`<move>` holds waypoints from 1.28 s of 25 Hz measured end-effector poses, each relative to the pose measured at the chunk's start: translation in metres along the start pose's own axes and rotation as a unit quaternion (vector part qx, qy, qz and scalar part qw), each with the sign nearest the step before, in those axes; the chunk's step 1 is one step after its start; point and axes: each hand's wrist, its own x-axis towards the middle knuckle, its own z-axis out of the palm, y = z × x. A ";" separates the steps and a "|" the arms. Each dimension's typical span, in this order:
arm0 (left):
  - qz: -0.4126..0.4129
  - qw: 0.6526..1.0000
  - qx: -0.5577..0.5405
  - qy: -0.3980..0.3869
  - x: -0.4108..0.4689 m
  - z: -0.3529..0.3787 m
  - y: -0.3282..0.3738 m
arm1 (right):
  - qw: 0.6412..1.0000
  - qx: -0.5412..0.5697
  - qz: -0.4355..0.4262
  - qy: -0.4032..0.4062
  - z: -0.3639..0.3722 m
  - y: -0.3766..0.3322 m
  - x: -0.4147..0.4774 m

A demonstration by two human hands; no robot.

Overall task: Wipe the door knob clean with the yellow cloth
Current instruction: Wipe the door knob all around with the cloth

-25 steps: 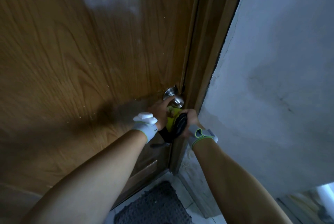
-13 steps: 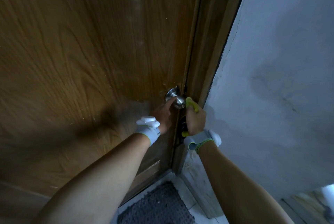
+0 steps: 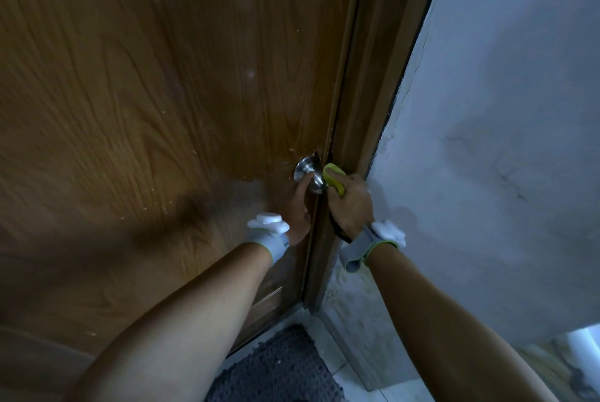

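A silver door knob [image 3: 308, 172] sticks out of the brown wooden door [image 3: 146, 116] close to its right edge. My left hand [image 3: 297, 207] reaches up from below and its fingers touch the underside of the knob. My right hand [image 3: 350, 203] is closed around a bunched yellow cloth [image 3: 334, 179], and the cloth's top presses against the right side of the knob. A dark strap or part of the cloth hangs under the right wrist. Both wrists wear grey bands with white pods.
The brown door frame [image 3: 367, 103] runs up just right of the knob. A rough grey-white wall [image 3: 503, 142] fills the right side. A dark textured mat [image 3: 279, 366] lies on the tiled floor below the door.
My right hand rose with the cloth from below the knob to its right side. My left hand stayed at the knob's underside.
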 end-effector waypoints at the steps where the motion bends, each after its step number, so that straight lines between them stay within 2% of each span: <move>1: -0.006 1.000 -0.002 -0.011 0.001 0.001 0.001 | 0.999 -0.022 -0.033 -0.009 -0.002 0.000 0.000; 3: -0.031 0.999 -0.002 -0.037 0.001 0.000 0.005 | 0.997 -0.043 -0.057 -0.015 -0.005 0.000 0.001; 8: -0.004 1.000 0.003 -0.020 0.000 -0.003 0.004 | 0.999 -0.033 -0.005 -0.035 -0.014 -0.006 0.014; 11: -0.041 0.996 -0.079 0.016 -0.004 -0.002 0.013 | 0.997 -0.048 -0.038 -0.056 -0.019 -0.013 0.023; 13: -0.084 0.990 -0.113 -0.004 -0.006 -0.002 0.020 | 0.989 -0.084 -0.076 -0.095 -0.023 -0.017 0.028; 15: -0.099 0.989 -0.109 -0.008 -0.004 -0.001 0.018 | 0.975 -0.137 -0.116 -0.132 -0.026 -0.023 0.033; 17: -0.104 0.990 -0.094 -0.008 -0.003 -0.001 0.015 | 0.946 -0.232 -0.161 -0.158 -0.024 -0.033 0.037; 19: -0.098 0.991 -0.085 -0.013 -0.003 -0.001 0.010 | 0.911 -0.319 -0.198 -0.168 -0.017 -0.042 0.042; 20: -0.093 0.993 -0.076 -0.012 -0.003 0.000 0.007 | 0.905 -0.340 -0.198 -0.163 -0.014 -0.043 0.045; 23: -0.097 0.993 -0.070 -0.018 -0.003 -0.001 0.001 | 0.923 -0.328 -0.134 -0.153 -0.007 -0.043 0.049; 25: -0.101 0.992 -0.075 -0.020 -0.002 -0.002 0.002 | 0.950 -0.263 -0.086 -0.146 -0.004 -0.041 0.046; 28: -0.097 0.992 -0.083 -0.010 -0.002 -0.003 0.003 | 0.988 -0.127 0.003 -0.089 0.003 -0.041 0.037; 30: -0.091 0.992 -0.086 -0.001 -0.001 -0.001 0.001 | 0.992 -0.087 0.051 -0.074 0.003 -0.043 0.034; 32: -0.082 0.993 -0.088 0.008 0.000 0.002 0.000 | 0.987 -0.102 0.078 -0.091 -0.002 -0.048 0.037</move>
